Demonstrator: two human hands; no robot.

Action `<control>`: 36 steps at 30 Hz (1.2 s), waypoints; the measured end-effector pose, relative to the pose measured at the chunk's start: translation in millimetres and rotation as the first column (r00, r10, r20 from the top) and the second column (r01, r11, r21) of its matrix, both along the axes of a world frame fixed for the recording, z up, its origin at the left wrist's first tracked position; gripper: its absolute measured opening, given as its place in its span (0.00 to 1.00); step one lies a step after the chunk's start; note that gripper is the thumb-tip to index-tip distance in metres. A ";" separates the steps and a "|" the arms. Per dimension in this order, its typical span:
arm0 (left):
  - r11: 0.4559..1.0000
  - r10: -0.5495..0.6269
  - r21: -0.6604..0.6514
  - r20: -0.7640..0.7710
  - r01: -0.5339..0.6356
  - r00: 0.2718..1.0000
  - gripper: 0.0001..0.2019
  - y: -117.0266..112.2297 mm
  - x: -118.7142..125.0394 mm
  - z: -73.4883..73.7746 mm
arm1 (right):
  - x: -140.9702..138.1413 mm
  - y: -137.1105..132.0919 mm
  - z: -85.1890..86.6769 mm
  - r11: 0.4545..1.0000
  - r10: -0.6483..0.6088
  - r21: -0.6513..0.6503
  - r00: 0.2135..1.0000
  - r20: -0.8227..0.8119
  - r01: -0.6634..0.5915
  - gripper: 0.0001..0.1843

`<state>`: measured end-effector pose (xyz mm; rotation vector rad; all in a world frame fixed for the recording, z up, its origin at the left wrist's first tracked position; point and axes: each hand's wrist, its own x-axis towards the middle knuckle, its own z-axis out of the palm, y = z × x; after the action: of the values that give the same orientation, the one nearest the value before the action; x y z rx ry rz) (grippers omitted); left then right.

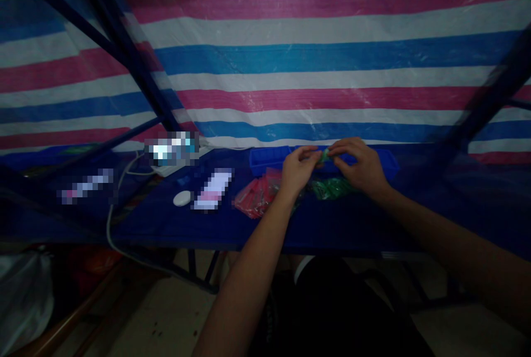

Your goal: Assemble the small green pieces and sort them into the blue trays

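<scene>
My left hand [296,172] and my right hand [359,166] meet above the dark blue table [174,224], both pinched on one small green piece [324,155] held between them. Just below my right hand lies a pile of green pieces [332,187]. A clear bag of red pieces [257,197] rests on the table left of my left wrist. Behind my hands stands a low blue tray [267,159], partly hidden by them.
A small white round object [181,198] and a white cable [111,219] lie at the table's left. Several blurred-out items sit there too. A striped pink, white and blue tarp [332,58] hangs behind. Dark blue frame bars [124,53] slant at left and right.
</scene>
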<state>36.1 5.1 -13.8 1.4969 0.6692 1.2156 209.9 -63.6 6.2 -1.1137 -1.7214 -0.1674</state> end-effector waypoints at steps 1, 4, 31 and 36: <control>1.000 -0.006 -0.001 0.039 0.006 0.999 0.17 0.9 0.3 -0.2 | -0.2 0.5 -0.3 0.999 -0.020 0.025 1.000 0.012 0.020 0.09; 0.999 0.041 0.015 0.074 -0.042 0.996 0.17 1.8 0.5 0.1 | 0.7 3.9 -2.7 0.998 -0.057 0.035 0.998 -0.030 0.058 0.09; 0.992 -0.068 0.100 -0.028 0.070 0.997 0.21 -0.3 2.6 -2.9 | -0.6 10.4 -11.0 0.933 0.140 -0.200 0.816 -0.561 -0.298 0.25; 0.983 0.045 0.178 -0.069 -0.032 0.997 0.23 -2.7 1.0 -0.5 | 1.7 16.9 -17.3 0.907 0.119 -0.238 0.754 -0.646 -0.348 0.23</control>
<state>37.1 2.3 -14.3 1.6895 0.6545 1.2821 211.7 -46.7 -11.1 -1.0240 -1.2824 0.6351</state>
